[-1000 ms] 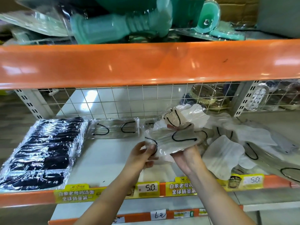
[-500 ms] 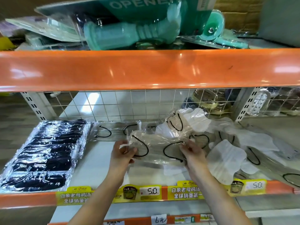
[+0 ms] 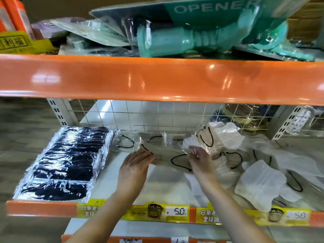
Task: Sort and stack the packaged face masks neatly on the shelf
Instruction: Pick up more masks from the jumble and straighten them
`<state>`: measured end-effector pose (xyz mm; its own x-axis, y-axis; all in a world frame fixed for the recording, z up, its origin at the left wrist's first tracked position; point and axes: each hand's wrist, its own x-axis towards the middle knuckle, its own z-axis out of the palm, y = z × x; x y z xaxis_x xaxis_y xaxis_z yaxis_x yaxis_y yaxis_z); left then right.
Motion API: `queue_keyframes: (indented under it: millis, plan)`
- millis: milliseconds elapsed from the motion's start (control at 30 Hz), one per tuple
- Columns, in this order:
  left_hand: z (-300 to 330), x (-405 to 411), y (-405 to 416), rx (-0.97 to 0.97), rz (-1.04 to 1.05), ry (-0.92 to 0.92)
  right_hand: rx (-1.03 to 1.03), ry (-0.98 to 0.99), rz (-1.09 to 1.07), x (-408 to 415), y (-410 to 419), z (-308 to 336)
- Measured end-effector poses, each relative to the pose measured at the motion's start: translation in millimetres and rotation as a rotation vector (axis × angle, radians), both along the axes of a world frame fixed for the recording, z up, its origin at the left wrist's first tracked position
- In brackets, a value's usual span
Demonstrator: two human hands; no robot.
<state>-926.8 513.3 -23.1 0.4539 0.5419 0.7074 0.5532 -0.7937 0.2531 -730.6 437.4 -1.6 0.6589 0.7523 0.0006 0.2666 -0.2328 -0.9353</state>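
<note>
A clear-wrapped beige face mask with black ear loops [image 3: 168,155] is held just above the white shelf [image 3: 112,179]. My left hand [image 3: 135,165] grips its left end and my right hand [image 3: 199,160] pinches its right end. Behind it, against the wire grid, lies a small stack of the same beige packaged masks [image 3: 129,141]. A neat row of black masks in clear wrap [image 3: 70,160] fills the shelf's left end. A loose heap of white and beige packaged masks [image 3: 259,178] covers the right side.
An orange shelf beam [image 3: 157,78] overhangs the work area, with teal bottle openers in blister packs [image 3: 192,37] lying on top. A white wire grid [image 3: 157,116] backs the shelf. Yellow price tags [image 3: 175,212] line the orange front lip.
Both hands have carried the beige mask packet leftward and further back, from the loose heap toward the beige stack by the grid. The camera has also moved closer.
</note>
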Motion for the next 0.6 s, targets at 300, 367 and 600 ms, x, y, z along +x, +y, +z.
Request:
queue_keyframes:
  millis: [300,367,600]
  plan:
    - [19,-21,47,-0.156,0.131,0.020,-0.081,-1.024,0.353,-37,27,-4]
    - [16,-24,55,-0.161,0.135,0.065,-0.078,-0.968,0.353,-40,40,-9]
    - [8,-22,82,-0.242,0.102,0.191,-0.090,-1.060,0.250,-41,71,-11]
